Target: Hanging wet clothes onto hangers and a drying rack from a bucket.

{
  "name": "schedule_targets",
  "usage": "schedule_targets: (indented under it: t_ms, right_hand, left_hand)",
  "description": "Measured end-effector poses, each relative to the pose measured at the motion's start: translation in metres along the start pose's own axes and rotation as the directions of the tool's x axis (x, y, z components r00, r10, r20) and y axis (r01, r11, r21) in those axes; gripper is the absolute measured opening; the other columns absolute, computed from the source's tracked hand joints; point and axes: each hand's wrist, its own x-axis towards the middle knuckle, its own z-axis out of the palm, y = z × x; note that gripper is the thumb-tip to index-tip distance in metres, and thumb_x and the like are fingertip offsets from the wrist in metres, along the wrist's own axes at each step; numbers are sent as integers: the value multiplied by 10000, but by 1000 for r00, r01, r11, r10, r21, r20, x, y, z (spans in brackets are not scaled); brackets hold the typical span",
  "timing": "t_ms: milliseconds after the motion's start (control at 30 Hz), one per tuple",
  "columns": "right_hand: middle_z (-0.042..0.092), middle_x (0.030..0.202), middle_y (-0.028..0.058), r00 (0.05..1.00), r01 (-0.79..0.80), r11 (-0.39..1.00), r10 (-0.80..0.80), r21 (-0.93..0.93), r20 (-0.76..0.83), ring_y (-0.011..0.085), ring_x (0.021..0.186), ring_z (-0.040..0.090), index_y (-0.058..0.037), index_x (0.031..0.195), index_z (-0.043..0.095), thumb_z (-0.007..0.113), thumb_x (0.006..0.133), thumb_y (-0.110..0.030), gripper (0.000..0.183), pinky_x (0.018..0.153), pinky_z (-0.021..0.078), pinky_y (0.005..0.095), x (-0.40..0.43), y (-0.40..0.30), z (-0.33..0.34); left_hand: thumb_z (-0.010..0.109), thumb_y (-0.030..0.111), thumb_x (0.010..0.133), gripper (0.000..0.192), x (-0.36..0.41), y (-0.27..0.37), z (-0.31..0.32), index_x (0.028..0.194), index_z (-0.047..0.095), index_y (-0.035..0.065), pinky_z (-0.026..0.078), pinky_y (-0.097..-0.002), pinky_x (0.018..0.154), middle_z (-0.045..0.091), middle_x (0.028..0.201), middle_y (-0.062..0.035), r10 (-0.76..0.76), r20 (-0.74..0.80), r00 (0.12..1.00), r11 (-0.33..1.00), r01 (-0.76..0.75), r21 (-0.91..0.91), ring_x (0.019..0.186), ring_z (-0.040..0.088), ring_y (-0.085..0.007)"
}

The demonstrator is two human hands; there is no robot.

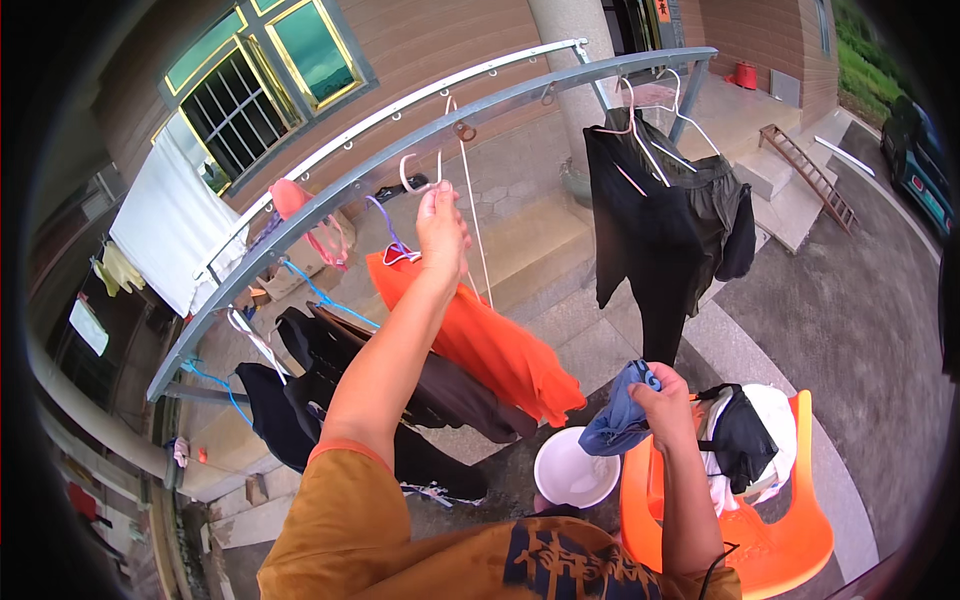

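My left hand (441,229) is raised to the drying rack's grey rail, its fingers closed on a pale wire hanger (411,180) near the hook. Lower on the right, my right hand (666,409) pinches blue briefs (611,420) by their dark waistband, which bears lettering. An orange shirt (480,341) hangs from a purple hanger (386,223) just below my left hand. The white basin (576,466) stands on the ground beneath the briefs. Beside my right forearm is an orange plastic chair (787,529) with white cloth and a black garment (739,442) on it.
The metal rack (322,214) spans the view diagonally. Black trousers (637,217) and dark shorts hang at its right end. Several dark garments (337,367) hang at the left, near a pink bra (292,201). Beyond are a white sheet (169,217), steps and a wooden ladder (806,176).
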Motion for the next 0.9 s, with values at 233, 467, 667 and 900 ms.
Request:
schedule_targets:
  t_ms: [233, 467, 667, 900]
  right_hand:
    - [577, 764, -13, 1000, 19, 995, -19, 94, 1, 53, 638, 510, -26, 941, 584, 572, 771, -67, 176, 560, 395, 196, 13, -28, -4]
    - [594, 844, 47, 995, -10, 959, -18, 282, 95, 116, 721, 574, 12, 1032, 537, 592, 750, -74, 300, 659, 485, 259, 10, -65, 0]
    - [597, 1032, 165, 945, -26, 909, -114, 416, 307, 215, 888, 610, 89, 1135, 478, 566, 732, -81, 447, 834, 482, 317, -5, -89, 3]
    - [554, 1108, 207, 838, -99, 818, -238, 566, 491, 269, 969, 582, 103, 1194, 412, 522, 776, -121, 487, 898, 448, 350, -13, -104, 12]
  left_hand:
    - [401, 364, 944, 292, -127, -13, -10, 795, 390, 113, 200, -202, 370, 261, 548, 35, -14, 87, 996, 988, 27, -153, 428, 238, -52]
    - [315, 476, 939, 412, -184, -25, -23, 756, 367, 111, 177, -235, 393, 234, 537, 26, 51, 207, 977, 961, 8, -277, 428, 191, -78]
    - [330, 531, 914, 475, -194, -21, -7, 748, 383, 90, 189, -237, 404, 251, 529, 26, 138, 185, 973, 857, -24, -514, 425, 197, -67]
    - [298, 538, 916, 490, -210, -51, 9, 716, 391, 101, 179, -249, 398, 241, 509, 26, 198, 180, 964, 822, -64, -566, 414, 202, -89]
